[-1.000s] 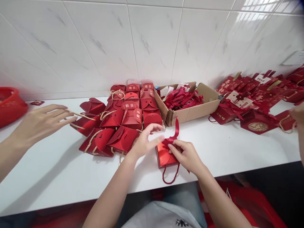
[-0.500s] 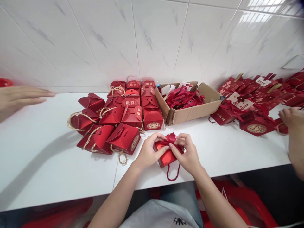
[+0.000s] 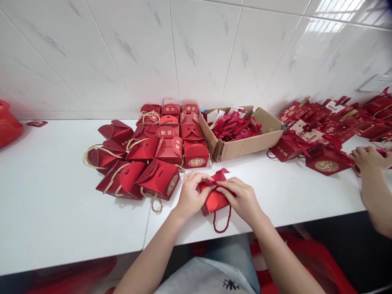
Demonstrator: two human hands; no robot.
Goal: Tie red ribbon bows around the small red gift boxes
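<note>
A small red gift box (image 3: 212, 203) rests on the white table in front of me, a dark red cord handle (image 3: 221, 231) looping off its near side. On top of it, my left hand (image 3: 193, 192) pinches a dark red ribbon (image 3: 221, 175) between thumb and fingers. My right hand (image 3: 240, 197) is closed on the same ribbon from the other side. The fingertips of both hands nearly meet over the lid, and they hide the part of the ribbon between them. One ribbon end sticks out beyond the fingers at the back.
Several red gift boxes (image 3: 168, 149) with rope handles stand left of the hands. A cardboard box (image 3: 245, 147) of ribbons and cards is behind. At right are more decorated boxes (image 3: 329, 161) and another person's hand (image 3: 370, 158). A red bag (image 3: 9, 126) sits far left.
My right fingers have shifted left over the box, drawing in on the ribbon. Another person's hand at the left has gone out of view, and a red bag shows there.
</note>
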